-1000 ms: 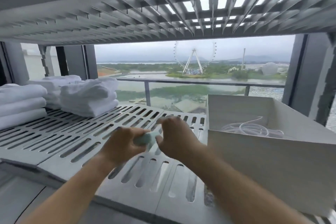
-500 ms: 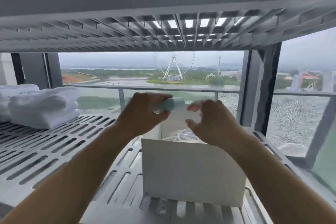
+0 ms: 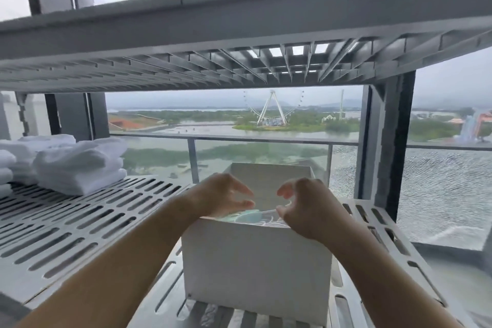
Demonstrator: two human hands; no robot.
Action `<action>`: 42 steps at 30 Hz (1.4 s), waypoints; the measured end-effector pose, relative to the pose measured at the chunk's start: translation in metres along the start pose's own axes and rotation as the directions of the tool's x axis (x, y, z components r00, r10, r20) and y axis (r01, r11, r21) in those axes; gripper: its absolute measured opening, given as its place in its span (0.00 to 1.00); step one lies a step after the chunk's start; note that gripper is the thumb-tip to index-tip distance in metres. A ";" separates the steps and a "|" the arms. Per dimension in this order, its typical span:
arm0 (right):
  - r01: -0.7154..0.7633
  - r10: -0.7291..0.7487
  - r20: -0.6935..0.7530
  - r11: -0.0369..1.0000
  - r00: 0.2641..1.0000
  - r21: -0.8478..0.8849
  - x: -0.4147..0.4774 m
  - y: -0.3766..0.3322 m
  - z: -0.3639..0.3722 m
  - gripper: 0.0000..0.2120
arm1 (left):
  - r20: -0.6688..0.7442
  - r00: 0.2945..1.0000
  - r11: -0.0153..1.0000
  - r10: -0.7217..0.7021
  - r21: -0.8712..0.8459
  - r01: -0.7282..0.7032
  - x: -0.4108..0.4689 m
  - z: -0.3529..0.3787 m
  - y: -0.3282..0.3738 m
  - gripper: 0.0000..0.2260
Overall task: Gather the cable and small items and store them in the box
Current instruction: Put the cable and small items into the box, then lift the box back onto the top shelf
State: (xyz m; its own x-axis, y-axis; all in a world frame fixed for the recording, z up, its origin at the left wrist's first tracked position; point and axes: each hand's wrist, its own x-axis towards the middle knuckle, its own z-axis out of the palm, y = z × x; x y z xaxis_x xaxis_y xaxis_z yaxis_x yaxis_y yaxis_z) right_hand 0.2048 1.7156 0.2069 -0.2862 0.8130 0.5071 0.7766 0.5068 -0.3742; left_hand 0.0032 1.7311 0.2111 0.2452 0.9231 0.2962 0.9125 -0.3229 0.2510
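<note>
Left hand [image 3: 218, 198] fingers [image 3: 241, 189] curled apart, empty, above box [image 3: 255, 258] at frame centre. Right hand [image 3: 306, 205] likewise spread, holding nothing. Teal item [image 3: 249, 217] and white cable [image 3: 269, 221] lie inside box. Box on slotted shelf [image 3: 66, 234]; folded towels [image 3: 77, 165] left of frame.

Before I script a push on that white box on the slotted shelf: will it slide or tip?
Probably slides: the white box sits flat, broad-based, on the slotted shelf. Likely light; walls look thin, and only a cable and a teal item show inside. Slots might snag an edge.
</note>
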 end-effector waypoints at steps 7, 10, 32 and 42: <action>0.072 -0.075 0.079 0.997 0.994 0.042 0.003 0.002 0.001 0.11 | -0.081 0.997 0.990 0.011 -0.140 -0.022 -0.016 0.000 0.002 0.07; 0.093 -0.099 0.101 0.994 0.990 0.064 0.001 0.002 0.000 0.10 | -0.145 0.989 0.991 0.021 -0.126 -0.040 -0.016 0.000 0.006 0.07; 0.385 -0.459 -0.203 0.866 0.865 -0.318 -0.060 -0.009 0.017 0.19 | -0.433 0.873 0.933 0.225 0.353 -0.066 -0.098 0.039 0.024 0.18; 0.336 -0.397 -0.167 0.891 0.902 -0.306 -0.072 -0.008 0.027 0.24 | -0.475 0.867 0.982 0.149 0.171 -0.075 -0.099 0.034 0.031 0.19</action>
State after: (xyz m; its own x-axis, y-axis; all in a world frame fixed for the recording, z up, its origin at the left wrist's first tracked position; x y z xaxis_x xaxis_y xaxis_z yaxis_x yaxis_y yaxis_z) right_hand 0.2042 1.6603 0.1525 -0.4732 0.4845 0.7357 0.7676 0.6366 0.0745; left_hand 0.0188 1.6367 0.1584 0.1927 0.6535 0.7320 0.9342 -0.3503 0.0668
